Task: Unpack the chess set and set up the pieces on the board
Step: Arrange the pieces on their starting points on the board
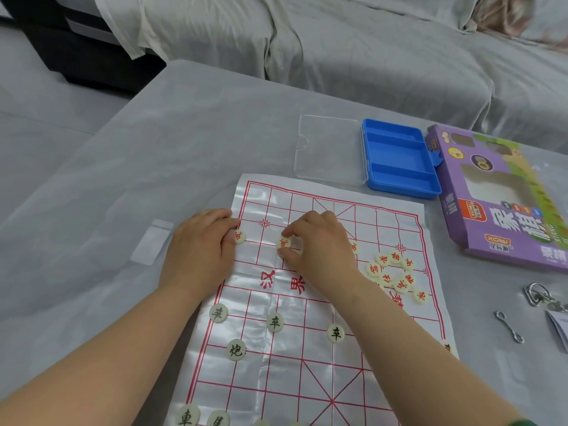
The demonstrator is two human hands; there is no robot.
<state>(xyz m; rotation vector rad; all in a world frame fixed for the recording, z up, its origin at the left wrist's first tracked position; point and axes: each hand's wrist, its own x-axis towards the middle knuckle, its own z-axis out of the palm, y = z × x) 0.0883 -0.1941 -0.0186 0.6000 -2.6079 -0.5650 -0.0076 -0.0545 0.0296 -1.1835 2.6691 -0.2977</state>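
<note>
My right hand (319,247) pinches a red-marked disc (283,243) between thumb and forefinger at about 11 o'clock on the board sheet (307,379). My left hand (199,250) closes its fingertips on a second red disc (240,237) at the sheet's 10 o'clock edge. I judge the discs light, hard and smooth, best taken by the rim and set down flat. The glossy sheet looks thin, creased and liable to slide on the cloth (153,149), so I would place rather than drag, while the loose red pile (396,275) lies at 2 o'clock.
</note>
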